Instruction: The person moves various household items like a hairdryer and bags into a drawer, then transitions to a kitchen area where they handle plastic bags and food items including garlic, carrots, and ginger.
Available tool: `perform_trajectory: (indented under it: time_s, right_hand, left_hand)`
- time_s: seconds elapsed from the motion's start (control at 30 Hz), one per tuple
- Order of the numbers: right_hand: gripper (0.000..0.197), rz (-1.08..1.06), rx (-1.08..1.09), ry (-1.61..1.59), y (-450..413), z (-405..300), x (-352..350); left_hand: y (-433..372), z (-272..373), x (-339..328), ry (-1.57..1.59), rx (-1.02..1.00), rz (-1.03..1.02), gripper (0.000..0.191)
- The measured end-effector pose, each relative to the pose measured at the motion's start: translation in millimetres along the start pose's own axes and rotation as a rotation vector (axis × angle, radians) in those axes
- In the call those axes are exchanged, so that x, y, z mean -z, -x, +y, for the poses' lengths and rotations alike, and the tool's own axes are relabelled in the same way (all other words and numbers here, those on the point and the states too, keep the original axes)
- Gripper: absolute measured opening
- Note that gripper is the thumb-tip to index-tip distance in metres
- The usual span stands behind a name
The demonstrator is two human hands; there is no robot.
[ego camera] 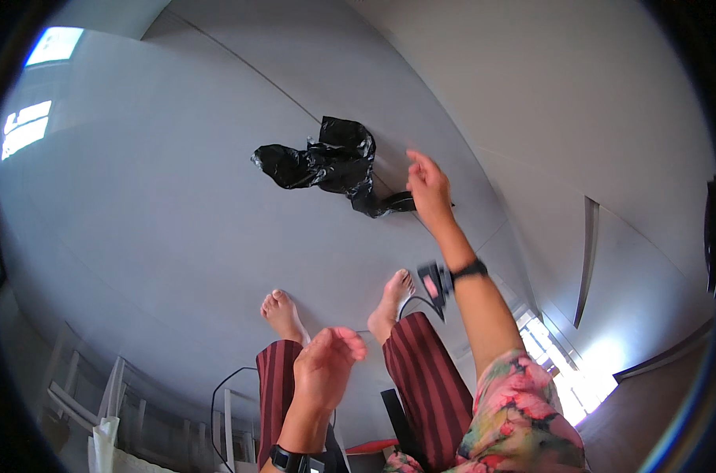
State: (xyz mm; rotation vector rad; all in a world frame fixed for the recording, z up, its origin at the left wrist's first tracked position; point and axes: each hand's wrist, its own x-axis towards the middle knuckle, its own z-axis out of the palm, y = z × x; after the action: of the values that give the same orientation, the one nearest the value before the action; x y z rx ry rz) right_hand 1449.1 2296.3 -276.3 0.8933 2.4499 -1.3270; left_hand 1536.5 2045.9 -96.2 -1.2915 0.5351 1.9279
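A crumpled black plastic bag lies on the smooth grey floor in front of my bare feet. My right hand is raised by the bag's narrow right end and overlaps it in the view; whether they touch I cannot tell. Its fingers are partly bent, with nothing seen in them. My left hand hangs near my left knee, fingers loosely curled, nothing visible in its grasp. A black strap with a small device is on my right wrist, and a dark band is on the left one.
A large pale panel with a recessed handle rises on the right. White rails and a pale cloth or plastic piece stand at the lower left. A thin black cable loops beside my left leg. Something red lies below, between my legs.
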Motion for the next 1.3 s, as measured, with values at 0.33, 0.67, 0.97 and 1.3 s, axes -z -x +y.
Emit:
perform_trajectory:
  time_s: [0.33,0.67,0.97,1.3]
  right_hand:
    - [0.024,-0.711,0.347,-0.080,207.9,-111.7,40.7]
    - [0.053,0.002,0.122,0.445,41.7,37.8,4.8]
    - [0.059,-0.104,-0.088,0.768,-8.0,34.3,-37.7]
    - [0.044,-0.230,0.286,0.953,21.2,19.9,0.6]
  left_hand:
    - [2.4,-14.5,4.4,-0.325,-0.059,0.134,0.034]
    - [4.7,-5.5,6.3,-0.199,-0.059,0.146,0.032]
    - [7.8,-6.3,10.3,-0.153,-0.029,0.132,0.032]
    - [4.7,-12.4,5.3,-0.192,-0.030,0.121,0.032]
